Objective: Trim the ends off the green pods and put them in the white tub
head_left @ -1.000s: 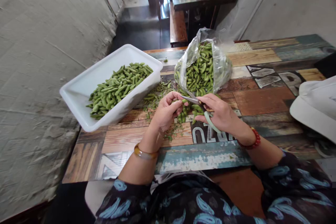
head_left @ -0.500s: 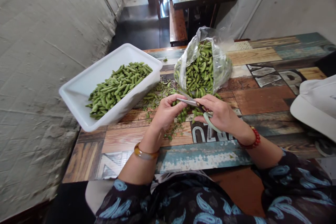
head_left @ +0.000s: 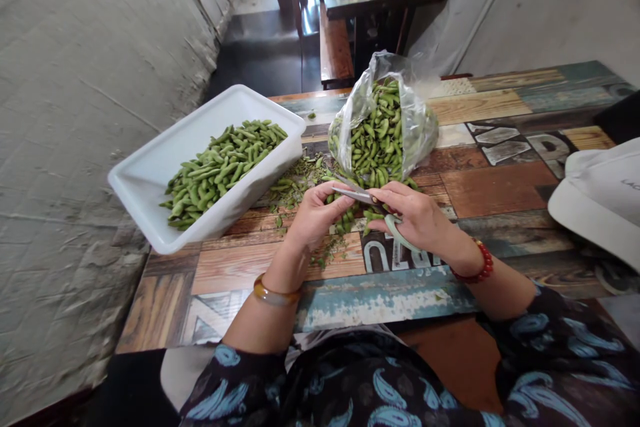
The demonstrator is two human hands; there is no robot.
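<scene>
My right hand [head_left: 415,213] is wrapped around scissors [head_left: 400,233] with pale green handles, their blades pointing left. The blades reach across to the fingertips of my left hand [head_left: 315,217], which is closed in a pinch on a green edamame pod [head_left: 330,198], mostly hidden by the fingers. Just beyond both hands, a clear plastic bag [head_left: 417,127] lies with its mouth towards me, full of edamame pods [head_left: 377,137]. Some pods spill out under my hands. To the left, a white plastic tub [head_left: 145,173] contains a heap of pods [head_left: 225,170].
Trimmed bits and stems [head_left: 295,183] litter the patchwork-patterned table [head_left: 240,267] between tub and bag. A white cap [head_left: 600,197] lies at the right. A rough wall [head_left: 65,147] runs along the left side. Farther back stand another table [head_left: 345,3] and a bench [head_left: 335,47].
The whole view has shifted slightly. Both hands keep almost the same pose, with the scissor blades still at the left fingertips.
</scene>
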